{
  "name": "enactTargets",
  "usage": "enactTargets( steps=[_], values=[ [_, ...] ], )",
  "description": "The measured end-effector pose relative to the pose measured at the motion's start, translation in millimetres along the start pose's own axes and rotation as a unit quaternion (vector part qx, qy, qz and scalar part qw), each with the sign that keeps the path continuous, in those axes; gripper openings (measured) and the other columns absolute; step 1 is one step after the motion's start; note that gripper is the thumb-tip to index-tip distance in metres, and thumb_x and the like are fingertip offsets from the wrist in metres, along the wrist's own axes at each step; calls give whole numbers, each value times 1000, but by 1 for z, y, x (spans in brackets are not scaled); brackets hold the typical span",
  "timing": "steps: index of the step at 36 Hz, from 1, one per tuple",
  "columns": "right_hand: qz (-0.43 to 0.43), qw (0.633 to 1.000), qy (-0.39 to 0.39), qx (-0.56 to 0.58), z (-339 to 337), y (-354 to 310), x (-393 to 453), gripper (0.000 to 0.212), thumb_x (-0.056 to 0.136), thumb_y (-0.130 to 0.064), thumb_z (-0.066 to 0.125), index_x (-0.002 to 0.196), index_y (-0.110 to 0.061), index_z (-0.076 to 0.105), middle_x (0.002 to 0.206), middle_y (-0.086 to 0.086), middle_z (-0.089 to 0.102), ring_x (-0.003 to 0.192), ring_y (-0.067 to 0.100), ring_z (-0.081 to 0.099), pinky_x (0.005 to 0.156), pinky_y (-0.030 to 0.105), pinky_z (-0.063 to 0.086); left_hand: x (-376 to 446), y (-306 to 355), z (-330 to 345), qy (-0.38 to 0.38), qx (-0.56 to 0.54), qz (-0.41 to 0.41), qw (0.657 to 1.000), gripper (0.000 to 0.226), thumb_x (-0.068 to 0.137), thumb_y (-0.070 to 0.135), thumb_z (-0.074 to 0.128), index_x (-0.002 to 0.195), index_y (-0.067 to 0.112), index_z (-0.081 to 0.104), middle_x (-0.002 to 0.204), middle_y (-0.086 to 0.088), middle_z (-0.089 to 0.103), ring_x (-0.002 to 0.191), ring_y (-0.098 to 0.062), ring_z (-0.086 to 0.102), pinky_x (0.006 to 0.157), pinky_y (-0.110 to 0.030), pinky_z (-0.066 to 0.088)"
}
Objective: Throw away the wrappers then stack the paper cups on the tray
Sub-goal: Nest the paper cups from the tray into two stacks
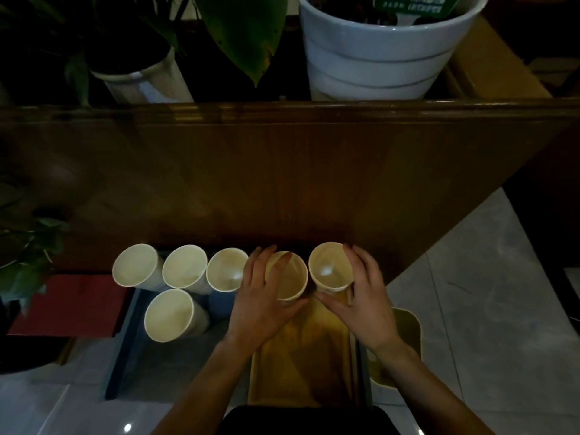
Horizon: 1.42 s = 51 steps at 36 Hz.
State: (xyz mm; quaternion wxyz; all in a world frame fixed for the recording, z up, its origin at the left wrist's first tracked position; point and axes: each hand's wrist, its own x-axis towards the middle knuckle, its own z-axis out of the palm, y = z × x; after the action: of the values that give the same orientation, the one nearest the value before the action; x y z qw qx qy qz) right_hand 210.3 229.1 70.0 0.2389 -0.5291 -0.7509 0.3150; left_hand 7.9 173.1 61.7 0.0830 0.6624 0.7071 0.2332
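Several white paper cups stand upright in a row against a dark wooden panel. My left hand [266,296] wraps around one cup [290,279] at the far end of the yellow wooden tray [301,368]. My right hand [361,296] grips the neighbouring cup [328,266] on the right, also at the tray's far end. Three more cups [185,266] stand to the left on a blue-grey surface, and another cup [169,315] stands nearer to me. No wrappers are visible.
A yellow-green bin [405,340] sits on the tiled floor right of the tray. The wooden panel [282,171] rises behind the cups, with a white plant pot [376,58] and leafy plants beyond. A red box [72,306] lies at left.
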Motion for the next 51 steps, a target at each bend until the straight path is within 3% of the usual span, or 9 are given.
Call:
enactTargets(
  steps=[9, 13, 19, 24, 27, 30, 38, 46, 51],
  values=[
    [54, 998, 21, 26, -6, 9, -49, 76, 78, -69, 56, 140, -57, 13, 148, -23, 13, 137, 12, 26, 104, 49, 43, -41, 9, -3, 27, -59, -28, 997, 76, 85, 74, 44, 145, 30, 30, 152, 3, 26, 142, -15, 24, 98, -31, 42],
    [77, 997, 16, 25, -3, 14, -75, 66, 83, -68, 49, 141, -44, 28, 148, -17, 21, 134, 10, 30, 106, 44, 41, -68, 11, -5, 33, -82, -54, 995, 65, 88, 67, 46, 142, 32, 33, 147, 9, 30, 133, 3, 21, 99, -18, 30],
    [99, 990, -91, -34, 1, 25, -99, 44, 92, -54, 45, 132, -37, 48, 140, -11, 41, 124, 3, 33, 104, 27, 34, -113, 4, -2, -6, -148, -130, 980, 61, 85, 71, 45, 136, 38, 40, 140, 18, 37, 124, 13, 34, 89, -8, 31],
    [81, 973, -204, -67, 4, 32, -110, 38, 94, -45, 50, 130, -37, 49, 137, -10, 46, 127, 13, 36, 101, 31, 38, -144, -6, -2, -34, -180, -168, 969, 46, 83, 60, 51, 120, 34, 61, 124, 14, 56, 115, -2, 52, 89, -17, 44],
    [70, 962, -253, -77, 8, 34, -115, 37, 93, -48, 47, 129, -39, 48, 134, -10, 47, 122, 13, 42, 95, 30, 43, -161, -14, -4, -80, -167, -181, 966, 36, 86, 53, 60, 117, 35, 63, 115, 16, 58, 110, -2, 54, 84, -8, 40],
    [60, 945, -304, -103, 13, 34, -116, 39, 93, -52, 45, 131, -40, 46, 136, -10, 45, 123, 13, 42, 96, 29, 43, -176, -25, -6, -128, -166, -177, 962, 32, 88, 40, 67, 118, 28, 65, 113, 10, 61, 108, -9, 59, 87, -22, 50],
    [36, 897, -415, -149, 27, 20, -114, 44, 95, -52, 44, 136, -38, 41, 142, -10, 43, 126, 16, 45, 95, 27, 42, -187, -41, -28, -312, -80, -167, 932, 57, 80, 74, 43, 120, 37, 60, 124, 14, 58, 111, -5, 57, 95, -31, 49],
    [-1, 877, -442, -190, 50, -11, -107, 47, 94, -55, 40, 138, -39, 39, 142, -13, 43, 127, 13, 44, 96, 28, 42, -186, -71, -54, -326, -46, -140, 934, 39, 90, 59, 55, 120, 35, 60, 127, 12, 59, 111, -4, 56, 92, -21, 45],
    [-9, 877, -438, -198, 69, -35, -99, 47, 93, -57, 38, 138, -41, 37, 144, -13, 40, 128, 15, 43, 99, 32, 40, -186, -95, -69, -302, 16, -91, 949, 60, 82, 71, 44, 130, 36, 53, 133, 14, 53, 118, -7, 53, 92, -22, 43]
  ],
)
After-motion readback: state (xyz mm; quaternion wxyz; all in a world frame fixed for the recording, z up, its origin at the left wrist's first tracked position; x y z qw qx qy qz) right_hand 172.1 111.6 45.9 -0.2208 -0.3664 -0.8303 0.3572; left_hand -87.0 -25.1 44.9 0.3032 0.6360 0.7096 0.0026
